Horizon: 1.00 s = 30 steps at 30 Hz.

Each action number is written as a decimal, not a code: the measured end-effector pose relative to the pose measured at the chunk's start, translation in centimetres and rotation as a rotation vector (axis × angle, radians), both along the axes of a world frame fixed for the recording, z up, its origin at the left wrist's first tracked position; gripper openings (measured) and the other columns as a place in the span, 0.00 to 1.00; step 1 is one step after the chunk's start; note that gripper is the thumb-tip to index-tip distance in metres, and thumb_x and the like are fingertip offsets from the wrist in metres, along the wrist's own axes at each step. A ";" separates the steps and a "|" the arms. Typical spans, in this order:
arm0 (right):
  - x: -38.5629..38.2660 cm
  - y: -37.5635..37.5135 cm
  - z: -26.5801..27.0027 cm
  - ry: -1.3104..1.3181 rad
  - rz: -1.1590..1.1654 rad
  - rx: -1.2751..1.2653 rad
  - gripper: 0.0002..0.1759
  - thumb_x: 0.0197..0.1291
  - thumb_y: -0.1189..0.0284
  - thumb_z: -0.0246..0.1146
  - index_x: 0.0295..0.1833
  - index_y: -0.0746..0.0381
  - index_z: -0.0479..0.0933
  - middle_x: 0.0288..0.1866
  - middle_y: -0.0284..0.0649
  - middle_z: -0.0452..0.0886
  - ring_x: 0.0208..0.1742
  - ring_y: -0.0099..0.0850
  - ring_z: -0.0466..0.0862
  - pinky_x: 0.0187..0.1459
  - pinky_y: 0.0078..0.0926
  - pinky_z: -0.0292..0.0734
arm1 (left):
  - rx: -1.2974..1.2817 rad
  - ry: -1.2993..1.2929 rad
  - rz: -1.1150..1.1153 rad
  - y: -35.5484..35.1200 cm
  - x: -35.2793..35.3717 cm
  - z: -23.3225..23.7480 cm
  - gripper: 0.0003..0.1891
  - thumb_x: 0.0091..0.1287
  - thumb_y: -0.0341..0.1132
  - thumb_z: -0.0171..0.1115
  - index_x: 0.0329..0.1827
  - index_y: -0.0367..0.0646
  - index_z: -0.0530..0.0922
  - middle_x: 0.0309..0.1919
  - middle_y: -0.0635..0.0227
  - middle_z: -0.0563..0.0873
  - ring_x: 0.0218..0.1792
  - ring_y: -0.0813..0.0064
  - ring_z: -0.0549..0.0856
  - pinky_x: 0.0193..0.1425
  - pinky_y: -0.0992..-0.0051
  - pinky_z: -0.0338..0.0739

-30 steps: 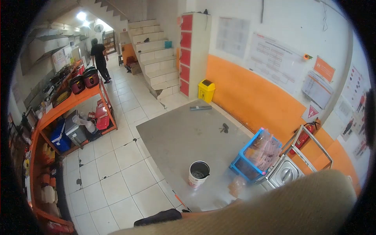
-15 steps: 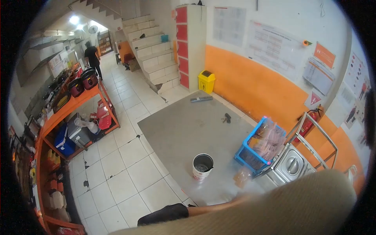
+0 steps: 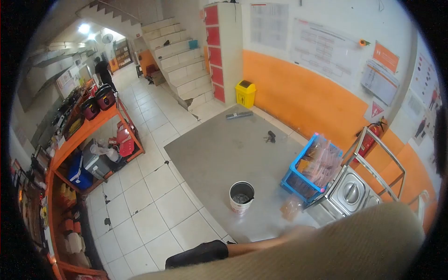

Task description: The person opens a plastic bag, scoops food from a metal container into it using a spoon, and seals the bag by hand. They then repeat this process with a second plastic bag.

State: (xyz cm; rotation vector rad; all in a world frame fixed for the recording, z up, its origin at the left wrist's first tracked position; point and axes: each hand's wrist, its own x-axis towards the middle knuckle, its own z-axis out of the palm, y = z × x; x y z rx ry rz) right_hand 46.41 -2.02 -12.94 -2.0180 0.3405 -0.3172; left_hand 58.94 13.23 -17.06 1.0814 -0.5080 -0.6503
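Observation:
A bare forearm with a black sleeve reaches in from the bottom, ending at my left hand (image 3: 301, 232). The hand is blurred and partly covered by a large beige shape (image 3: 336, 247) close to the camera, so its fingers cannot be made out. It is low over the grey table (image 3: 200, 144), nearest to a clear bag with brownish contents (image 3: 291, 208). To its left stands a white bucket (image 3: 238, 205) with a dark inside. A blue basket (image 3: 290, 179) filled with clear packets is beyond the bag. My right hand does not show.
Steel lidded containers (image 3: 351, 190) and a metal frame (image 3: 394, 158) are at the right. Farther along the table lie a grey object (image 3: 239, 115) and a small black item (image 3: 270, 136). An orange shelf (image 3: 84, 135) stands left; a person (image 3: 103, 72) is in the far corridor.
The view has shifted slightly. The far person is a little farther down the corridor. My left hand has stayed in nearly the same place; the bucket and basket have not moved on the table.

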 end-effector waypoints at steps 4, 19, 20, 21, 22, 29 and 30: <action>-0.4 0.0 0.0 0.006 0.008 0.019 0.14 0.62 0.76 0.64 0.54 0.66 0.78 0.48 0.47 0.82 0.47 0.34 0.84 0.46 0.30 0.81 | 0.182 -0.089 0.022 0.7 0.0 1.0 0.05 0.70 0.30 0.61 0.43 0.37 0.77 0.34 0.72 0.82 0.38 0.85 0.80 0.45 0.81 0.78; -2.0 1.3 0.4 0.074 0.081 0.109 0.15 0.63 0.76 0.65 0.55 0.66 0.78 0.48 0.45 0.83 0.47 0.31 0.84 0.46 0.27 0.81 | 0.214 -0.500 0.114 2.6 -3.4 7.9 0.09 0.54 0.27 0.69 0.34 0.39 0.75 0.23 0.67 0.82 0.25 0.76 0.82 0.31 0.76 0.76; -1.5 1.2 -0.8 0.013 0.137 0.194 0.13 0.63 0.74 0.66 0.52 0.66 0.80 0.45 0.43 0.84 0.44 0.29 0.84 0.45 0.27 0.81 | 0.214 -0.542 0.143 2.9 -3.6 8.3 0.10 0.53 0.27 0.69 0.34 0.39 0.75 0.22 0.66 0.82 0.25 0.75 0.82 0.30 0.75 0.76; -1.2 1.4 -0.5 0.006 0.135 0.150 0.13 0.63 0.74 0.66 0.51 0.67 0.80 0.43 0.43 0.84 0.43 0.29 0.84 0.45 0.27 0.80 | 0.215 -0.583 0.174 3.1 -3.8 8.7 0.11 0.52 0.27 0.70 0.33 0.39 0.75 0.21 0.66 0.81 0.24 0.74 0.82 0.29 0.74 0.75; -0.8 1.8 0.0 0.002 0.131 0.104 0.13 0.63 0.73 0.67 0.51 0.67 0.81 0.42 0.43 0.84 0.42 0.28 0.83 0.45 0.27 0.80 | 0.218 -0.628 0.191 3.3 -3.7 9.1 0.11 0.52 0.27 0.69 0.34 0.39 0.75 0.22 0.66 0.81 0.24 0.74 0.82 0.29 0.74 0.75; -0.3 2.3 0.4 0.014 0.134 0.125 0.11 0.63 0.73 0.66 0.47 0.68 0.82 0.37 0.40 0.85 0.40 0.25 0.83 0.43 0.25 0.78 | 0.249 -0.656 0.122 4.6 -3.1 9.3 0.10 0.54 0.27 0.68 0.36 0.38 0.75 0.23 0.64 0.82 0.23 0.73 0.82 0.29 0.74 0.76; -0.4 2.3 0.4 0.021 0.119 0.122 0.10 0.63 0.74 0.66 0.47 0.68 0.82 0.37 0.40 0.86 0.40 0.25 0.83 0.43 0.25 0.78 | 0.244 -0.645 0.103 4.6 -3.1 9.3 0.10 0.54 0.28 0.67 0.36 0.38 0.75 0.23 0.64 0.82 0.23 0.73 0.82 0.28 0.74 0.76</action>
